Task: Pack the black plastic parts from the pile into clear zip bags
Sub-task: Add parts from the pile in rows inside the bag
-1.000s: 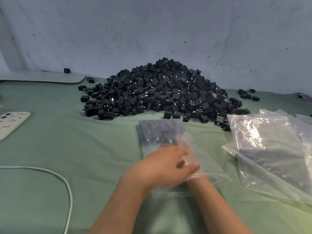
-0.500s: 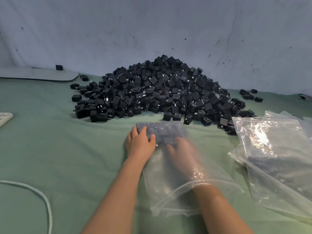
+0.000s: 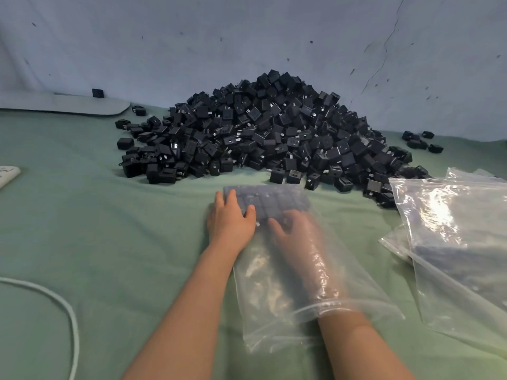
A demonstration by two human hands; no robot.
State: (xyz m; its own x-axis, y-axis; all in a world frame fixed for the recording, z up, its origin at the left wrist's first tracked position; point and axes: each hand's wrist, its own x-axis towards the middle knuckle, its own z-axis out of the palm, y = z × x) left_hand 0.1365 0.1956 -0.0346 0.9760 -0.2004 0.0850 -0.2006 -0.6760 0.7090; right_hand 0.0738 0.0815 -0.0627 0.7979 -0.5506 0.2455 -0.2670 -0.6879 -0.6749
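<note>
Far to the left of the left hand a white cable (image 3: 70, 311) loops over the green cloth (image 3: 109, 229), and the corner of a pale phone case (image 3: 8, 172) is cut off by the frame edge. The left hand (image 3: 230, 219) lies flat with its fingers nearly straight on the far left corner of the clear zip bag (image 3: 274, 292), and its thumb rests on the film. The bag lies flat between and under both hands. Its long axis runs away from the person, with the open mouth toward the person and the closed bottom toward the pile (image 3: 274, 133), which rises just beyond the fingertips of both hands. Rows of black plastic parts (image 3: 271, 200) fill the far end of the bag, side by side. The right hand (image 3: 296, 234) is inside the bag, the mouth ringing its wrist, and its fingers reach toward the rows. Blur and crinkled film hide whether they grip a part or lie loose. To the right of the right hand, apart from it, lies a stack of clear bags (image 3: 452, 229), cut off by the frame. Glare makes the dark contents hard to make out.
</note>
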